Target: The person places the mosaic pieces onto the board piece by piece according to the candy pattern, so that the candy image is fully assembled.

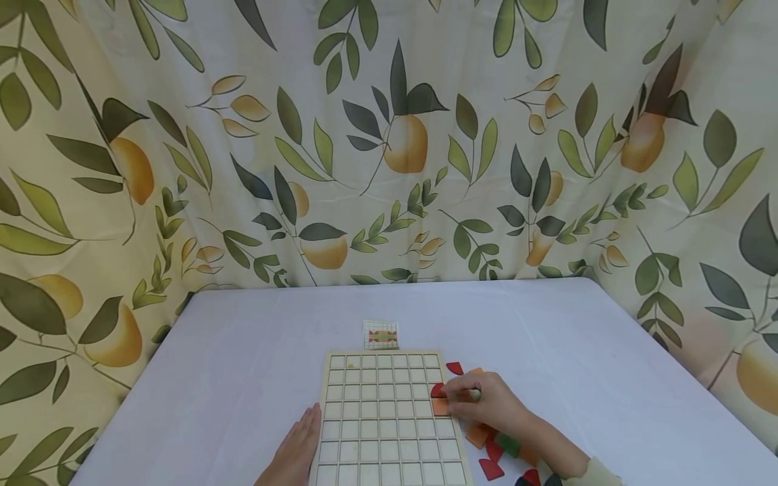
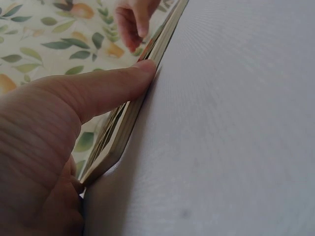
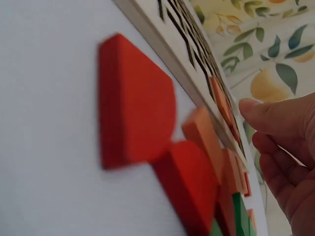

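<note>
A wooden grid board lies on the table. My left hand rests along its left side with straight fingers, and in the left wrist view the thumb touches the board's edge. On the right column sit a red rounded piece and, just below it, an orange square piece. My right hand is over that side, beside these two pieces. Its fingers are loosely bent, and the right wrist view shows nothing between thumb and fingers. Some fingertips are hidden in that view.
Loose red, orange, green and dark pieces lie right of the board, partly under the right forearm, among them a red piece and a green piece. A small pattern card lies beyond the board's far edge. A leaf-and-fruit curtain hangs behind.
</note>
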The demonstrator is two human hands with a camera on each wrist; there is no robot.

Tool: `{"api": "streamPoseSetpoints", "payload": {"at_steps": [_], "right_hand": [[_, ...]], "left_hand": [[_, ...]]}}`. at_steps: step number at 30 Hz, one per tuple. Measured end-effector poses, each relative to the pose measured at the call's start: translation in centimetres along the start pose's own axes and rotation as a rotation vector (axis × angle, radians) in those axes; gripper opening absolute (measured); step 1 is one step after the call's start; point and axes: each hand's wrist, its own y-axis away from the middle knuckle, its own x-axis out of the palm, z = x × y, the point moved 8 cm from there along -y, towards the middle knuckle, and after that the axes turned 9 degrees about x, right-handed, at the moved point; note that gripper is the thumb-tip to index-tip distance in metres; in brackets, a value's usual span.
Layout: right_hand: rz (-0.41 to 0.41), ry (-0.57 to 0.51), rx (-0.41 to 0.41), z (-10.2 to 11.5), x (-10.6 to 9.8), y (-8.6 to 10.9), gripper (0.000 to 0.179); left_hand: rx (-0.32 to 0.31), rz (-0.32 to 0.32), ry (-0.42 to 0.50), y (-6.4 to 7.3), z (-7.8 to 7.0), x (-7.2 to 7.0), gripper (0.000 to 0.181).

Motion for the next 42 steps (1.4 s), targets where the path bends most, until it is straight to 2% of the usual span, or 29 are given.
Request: {"api": "streamPoseSetpoints", "payload": {"at_steps": [5, 8, 15, 21, 29, 36, 42], "right_hand": [[-0.082, 0.033, 0.096, -0.7, -1.4, -0.8, 0.023], [-0.104, 0.056, 0.081, -0.8, -1.8, -1.1, 0.024], [-0.104, 0.022, 0.070, -1.4, -2.2, -1.7, 0.024], [-0.118, 0.010, 0.106, -2.0, -2.3, -2.1, 0.023], [-0.155, -0.005, 0.124, -2.6, -2.6, -2.7, 0.023], [-0.181, -0.012, 0.177, -3.4, -2.8, -2.9, 0.026], [-0.194, 0.010, 0.196, -3.9, -3.0, -3.1, 0.027]], "left_hand": [[-0.008, 0.002, -0.009, 0.1, 0.1, 0.0, 0.134], [-0.007, 0.002, -0.014, 0.1, 0.1, 0.0, 0.135], [-0.012, 0.007, -0.019, 0.1, 0.1, 0.0, 0.134], [-0.014, 0.001, -0.037, 0.1, 0.1, 0.1, 0.134], [0.045, -0.024, -0.030, 0.2, 0.0, 0.1, 0.134], [0.022, -0.005, -0.015, 0.2, 0.0, 0.2, 0.130], [0.019, -0.023, -0.039, 0.3, -0.2, 0.1, 0.129]]}}
